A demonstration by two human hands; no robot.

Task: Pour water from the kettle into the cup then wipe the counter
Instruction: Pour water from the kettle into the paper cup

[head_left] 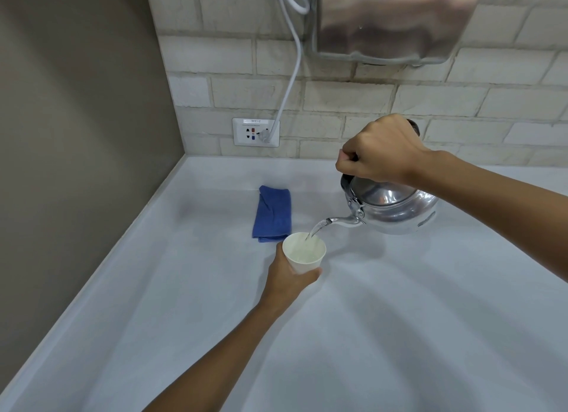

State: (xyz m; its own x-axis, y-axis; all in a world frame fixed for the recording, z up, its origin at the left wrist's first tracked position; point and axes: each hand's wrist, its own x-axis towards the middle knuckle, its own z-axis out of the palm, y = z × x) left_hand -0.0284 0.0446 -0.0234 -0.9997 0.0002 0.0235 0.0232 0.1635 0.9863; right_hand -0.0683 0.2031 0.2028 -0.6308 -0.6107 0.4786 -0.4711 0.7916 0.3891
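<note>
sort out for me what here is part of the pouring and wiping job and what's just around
Part of the job:
kettle, tilted in the right hand, water running from its spout
white cup, held by the left hand
folded blue cloth, lying behind the cup
counter

Just around:
wall socket with a white cable plugged in
steel wall unit

Cup [304,252] is sitting on the counter [399,319], left hand [290,278] wrapping it from the near side. Cloth [273,214] is lying just behind-left of the cup. Kettle [395,207] is hanging right of the cup, tilted, spout over its rim, right hand [379,152] on top. Socket [256,132] is sitting on the wall behind the cup.
</note>
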